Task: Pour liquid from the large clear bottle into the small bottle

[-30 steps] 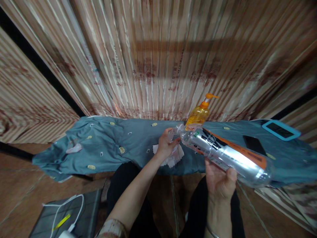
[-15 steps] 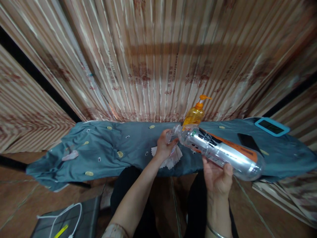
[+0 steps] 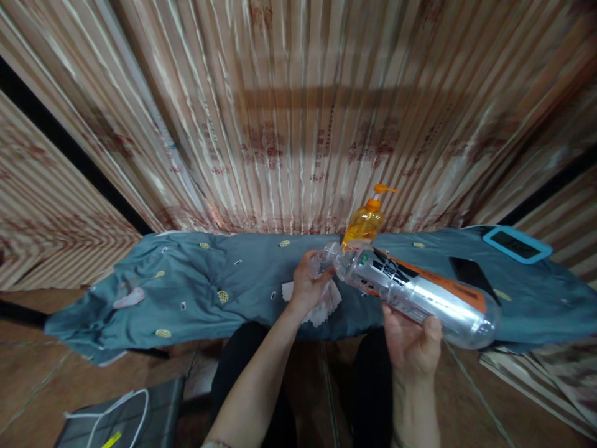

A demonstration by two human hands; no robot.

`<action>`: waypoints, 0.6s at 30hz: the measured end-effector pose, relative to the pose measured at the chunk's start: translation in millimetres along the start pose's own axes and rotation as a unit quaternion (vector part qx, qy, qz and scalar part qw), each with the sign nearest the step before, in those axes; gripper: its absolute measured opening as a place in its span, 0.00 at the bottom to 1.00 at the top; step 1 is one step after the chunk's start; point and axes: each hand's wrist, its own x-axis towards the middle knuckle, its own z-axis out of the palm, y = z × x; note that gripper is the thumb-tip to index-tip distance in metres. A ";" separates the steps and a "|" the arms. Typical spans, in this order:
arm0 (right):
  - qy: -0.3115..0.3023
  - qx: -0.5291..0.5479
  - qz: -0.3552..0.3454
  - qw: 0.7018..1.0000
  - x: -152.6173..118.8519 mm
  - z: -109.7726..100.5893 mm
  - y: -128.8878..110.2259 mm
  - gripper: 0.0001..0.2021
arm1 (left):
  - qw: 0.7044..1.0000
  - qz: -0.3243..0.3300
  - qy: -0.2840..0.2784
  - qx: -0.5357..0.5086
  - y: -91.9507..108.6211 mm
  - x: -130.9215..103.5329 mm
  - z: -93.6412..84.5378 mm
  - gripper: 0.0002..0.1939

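A large clear plastic bottle (image 3: 422,289) with a silver, orange and black label lies tilted across the view, its neck toward the left. My right hand (image 3: 413,339) grips it from below, thumb on the near side. In my left hand (image 3: 305,289) is a small clear container (image 3: 319,260), its fingers closed round it. The container meets the bottle's mouth; whether anything flows between them I cannot tell. Beneath my left hand a white tissue (image 3: 324,306) lies on the cloth. Just behind the bottle's neck stands a pump bottle (image 3: 364,224) of yellow liquid with an orange top.
A blue-green patterned cloth (image 3: 252,267) covers the narrow table. To the right lie a dark phone (image 3: 471,274) and a blue-framed digital clock (image 3: 517,244). A pale crumpled piece (image 3: 129,298) rests at left. Below left, a dark stool (image 3: 163,407) carries a white cable.
The view has shifted slightly, so the table sits a little lower. Both hands keep their holds, and the bottle and small container stay mouth to mouth.
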 end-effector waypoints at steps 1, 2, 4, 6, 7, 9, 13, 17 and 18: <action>-0.004 -0.001 0.000 1.000 0.3 -0.3 0.0 0.30 | 1.000 -0.002 0.000 -0.002 0.7 -0.4 0.1 0.17; -0.007 -0.002 -0.002 1.000 0.4 -0.6 0.0 0.30 | 1.000 -0.005 0.000 -0.004 1.5 -0.8 0.2 0.17; -0.011 -0.002 -0.005 1.000 0.2 -1.4 0.1 0.29 | 1.000 -0.011 -0.001 -0.005 3.3 -1.2 0.3 0.17; -0.014 0.001 -0.008 1.000 -0.5 -1.7 0.4 0.28 | 1.000 -0.015 0.000 -0.001 4.9 -1.2 0.5 0.17; -0.016 0.002 -0.009 1.000 -0.9 -1.5 0.6 0.28 | 1.000 -0.015 0.001 0.002 5.5 -1.1 0.7 0.17; -0.019 0.003 -0.007 1.000 -1.6 -0.6 0.9 0.28 | 1.000 -0.016 0.005 0.006 6.1 -0.8 1.0 0.17; -0.017 0.002 -0.008 1.000 -2.1 2.0 0.5 0.29 | 1.000 -0.020 0.005 0.010 5.8 -0.4 1.0 0.17; -0.024 -0.001 -0.015 1.000 -1.7 3.3 -2.3 0.31 | 1.000 -0.019 -0.001 0.010 6.2 -0.6 0.2 0.18; -0.021 -0.003 -0.014 1.000 -1.6 3.3 -3.3 0.31 | 1.000 -0.017 -0.002 0.011 6.4 -0.7 0.1 0.18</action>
